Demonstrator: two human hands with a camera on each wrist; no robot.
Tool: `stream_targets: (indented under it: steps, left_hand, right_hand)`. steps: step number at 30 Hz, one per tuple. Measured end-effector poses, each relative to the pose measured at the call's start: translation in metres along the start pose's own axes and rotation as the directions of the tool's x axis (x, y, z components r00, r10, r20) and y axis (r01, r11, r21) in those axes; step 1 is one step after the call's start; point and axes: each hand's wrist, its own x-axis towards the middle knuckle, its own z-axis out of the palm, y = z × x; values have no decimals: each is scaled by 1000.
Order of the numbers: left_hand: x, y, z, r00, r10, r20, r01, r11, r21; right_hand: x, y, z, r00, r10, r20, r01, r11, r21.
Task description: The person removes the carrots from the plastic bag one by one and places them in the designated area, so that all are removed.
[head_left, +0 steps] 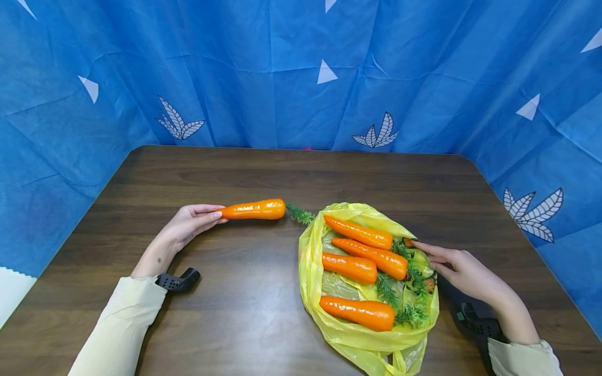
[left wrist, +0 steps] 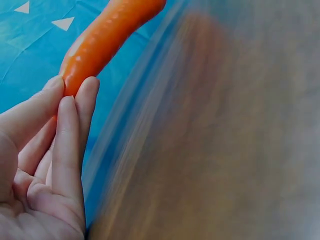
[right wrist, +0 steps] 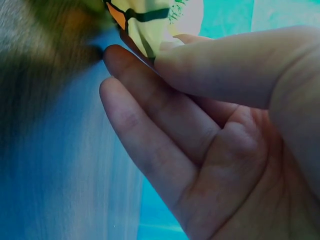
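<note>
My left hand (head_left: pixel 188 227) pinches the thin tip of an orange carrot (head_left: pixel 256 209) between thumb and fingers, left of the bag. The carrot lies level, its thick end and leafy green top (head_left: pixel 301 214) pointing right toward the bag's rim. In the left wrist view the fingertips meet around the tip of this carrot (left wrist: pixel 97 50). My right hand (head_left: pixel 472 274) pinches the right edge of a yellow plastic bag (head_left: pixel 310 284), its printed film (right wrist: pixel 150 22) showing between thumb and fingers in the right wrist view. Several carrots (head_left: pixel 359 313) with green tops lie in the wide-open bag.
A dark wood-grain table (head_left: pixel 226 324) bears the bag, whose handles (head_left: pixel 400 363) trail toward the front edge. Blue cloth (head_left: pixel 291 78) with white triangles and leaf prints hangs around the back and sides. Both wrists wear black cameras.
</note>
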Motion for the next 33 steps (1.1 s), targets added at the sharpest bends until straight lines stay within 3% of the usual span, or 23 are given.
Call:
stream_targets:
  steps: [22,33]
  left_hand:
    - [7,12,-4,989,-137,-48,139,989,55]
    - [5,17,-16,987,-146,-66,155,972,176]
  right_hand:
    - [0,1,1,1000,3,-2,-3,999,37]
    - [0,0,-1,1000,-3,-3,3,1000,5]
